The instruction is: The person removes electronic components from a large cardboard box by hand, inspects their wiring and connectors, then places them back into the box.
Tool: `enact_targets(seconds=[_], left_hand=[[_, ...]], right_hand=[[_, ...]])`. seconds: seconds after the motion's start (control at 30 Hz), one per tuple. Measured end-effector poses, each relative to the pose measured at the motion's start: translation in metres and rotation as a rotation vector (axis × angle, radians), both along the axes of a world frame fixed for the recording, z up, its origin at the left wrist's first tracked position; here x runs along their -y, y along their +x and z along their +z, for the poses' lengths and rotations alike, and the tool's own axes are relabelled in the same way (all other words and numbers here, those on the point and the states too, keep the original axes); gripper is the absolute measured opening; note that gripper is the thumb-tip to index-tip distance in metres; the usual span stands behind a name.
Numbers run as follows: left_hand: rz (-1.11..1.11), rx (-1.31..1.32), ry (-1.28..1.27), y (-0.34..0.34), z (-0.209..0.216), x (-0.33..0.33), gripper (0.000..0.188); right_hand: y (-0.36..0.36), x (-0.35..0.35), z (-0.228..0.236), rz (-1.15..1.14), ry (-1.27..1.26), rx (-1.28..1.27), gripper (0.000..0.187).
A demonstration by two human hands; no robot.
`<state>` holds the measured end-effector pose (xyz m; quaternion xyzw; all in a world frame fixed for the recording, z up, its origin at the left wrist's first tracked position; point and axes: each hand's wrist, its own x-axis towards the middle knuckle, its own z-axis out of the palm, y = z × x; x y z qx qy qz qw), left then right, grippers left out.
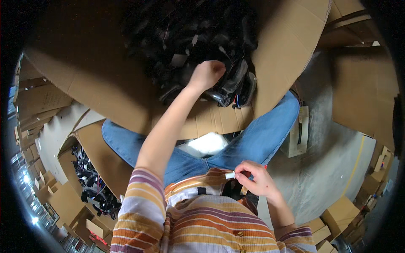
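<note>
My left hand (206,76) reaches into a large cardboard box (287,46), its fingers curled closed over a heap of black parts (190,25). Whatever those fingers hold, if anything, is hidden. Clear-faced black pieces (236,80) with thin red and blue wires lie just right of that hand. Close to my waist, my right hand (256,179) pinches a small white piece (230,175) between thumb and fingers. A bit of red shows behind the right fingers, too small to name.
A second cardboard box (99,156) with more black wired parts (90,181) stands at my left. A pale block (297,135) with a dark strip sits on the grey floor by my right knee. Other cardboard boxes (363,88) stand at the right, and a white bundle (206,144) lies between my legs.
</note>
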<state>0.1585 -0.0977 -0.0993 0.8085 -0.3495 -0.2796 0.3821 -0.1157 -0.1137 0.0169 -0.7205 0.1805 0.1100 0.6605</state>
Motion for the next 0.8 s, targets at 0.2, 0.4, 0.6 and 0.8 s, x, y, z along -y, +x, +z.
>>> enact_targets(seconds=[0.2,0.4,0.6,0.8], left_hand=[[0.039,-0.111,0.360,0.008,-0.097,0.089,0.046],[0.050,-0.299,0.091,0.003,-0.119,0.078,0.039],[0.346,-0.705,-0.073,0.006,-0.058,0.033,0.028],[-0.131,-0.376,0.242,0.019,-0.031,0.030,0.023]], right_hand=[[-0.002,0.017,-0.006,-0.062,0.033,-0.059,0.005],[0.006,0.024,-0.013,-0.102,0.118,-0.101,0.005],[0.013,0.019,-0.012,-0.048,0.143,-0.097,0.006],[0.017,0.011,-0.009,-0.046,0.096,-0.001,0.006]])
